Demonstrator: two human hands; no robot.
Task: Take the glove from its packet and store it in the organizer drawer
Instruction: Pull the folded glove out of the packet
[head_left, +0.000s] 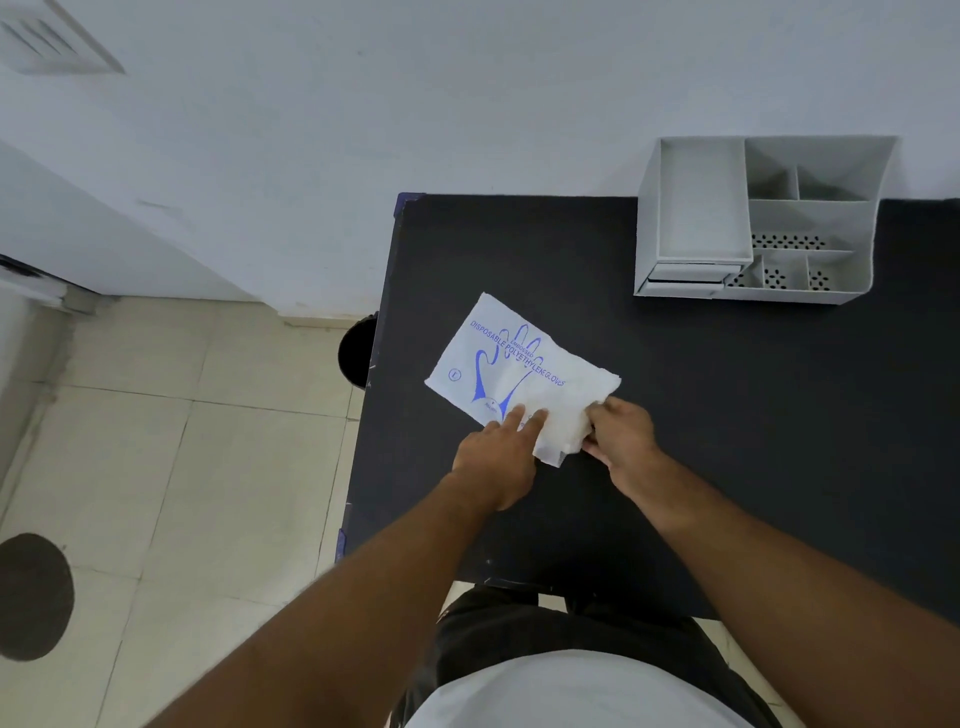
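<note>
A white glove packet (511, 366) with blue print lies flat on the black table (727, 415), near its left edge. My left hand (498, 457) presses the packet's near edge with its fingers spread flat. My right hand (621, 431) pinches the packet's near right corner, where crumpled translucent plastic (563, 431) bunches up. I cannot tell whether that plastic is the glove or the packet's open end. The grey organizer (758, 223) stands at the table's far side against the wall, with a small drawer (691, 275) at its lower left, pushed in.
The organizer has several open compartments, some with perforated floors. A dark round bin (358, 353) stands on the tiled floor just left of the table. A white wall runs behind the table. A dark round patch (31, 597) marks the floor at far left.
</note>
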